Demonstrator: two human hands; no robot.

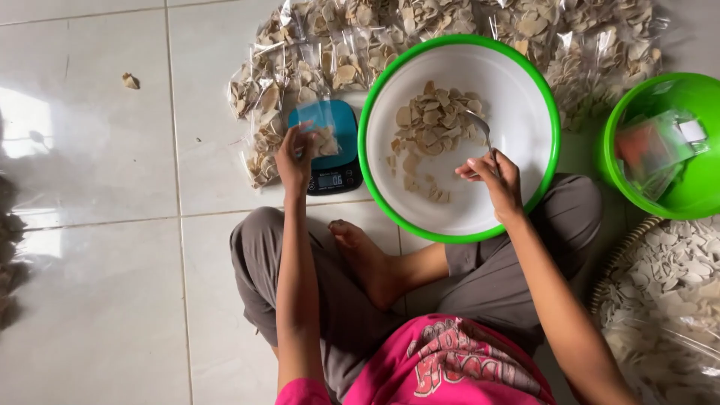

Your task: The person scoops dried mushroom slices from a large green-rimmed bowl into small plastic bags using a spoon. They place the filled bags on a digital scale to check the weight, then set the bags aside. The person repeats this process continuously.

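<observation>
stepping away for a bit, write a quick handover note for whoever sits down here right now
Left hand: holds a small clear bag of chips on the blue scale.
Right hand: holds a spoon, its tip in the chips in the white bowl.
Done: filled bags lie piled behind the scale and bowl.
Left: loose chips remain in the bowl, more in the basket at right; the green tub seems to hold empty bags.

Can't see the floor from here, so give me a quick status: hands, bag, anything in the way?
Left hand holds clear bag on blue scale. Right hand holds spoon in green-rimmed bowl of chips. Nothing between bowl and scale.
</observation>
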